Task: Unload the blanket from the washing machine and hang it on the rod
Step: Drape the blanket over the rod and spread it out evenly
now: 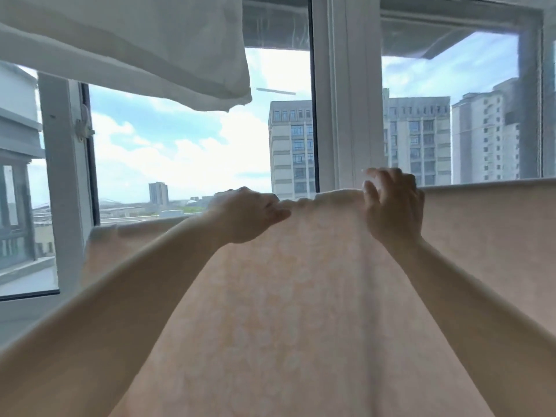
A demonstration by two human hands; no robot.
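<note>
A: Where is the blanket [301, 296]?

B: Draped up high in front of the window frame [340, 100], its top edge running from the lower left of the glass, through both hands, to the picture's right border. The pale peach cloth falls toward the camera and fills the lower middle.

A: And the hands?

B: The left hand [246, 215] has its fingers curled over the top edge, thumb on the near side, pinching a bunched fold. The right hand [391, 203] sits just beside it on the same edge; its thumb presses the near face, and its fingers arch over the top, curled round the cloth.

A: Any open room around?

B: Above the top edge is clear air up to a white hanging sheet [135, 46], whose lower corner hangs well apart from the hands, toward the upper left. Left of the blanket's end a hinged window pane [66, 176] stands open.

A: What can't you make out?

B: The rod itself: the cloth covers whatever carries it, so I cannot tell what lies under the fold. The right fingertips are blurred against the bright frame. Both forearms are cut off at the bottom corners, and the blanket's lower hem runs out of the picture. The far side of the cloth is hidden.
</note>
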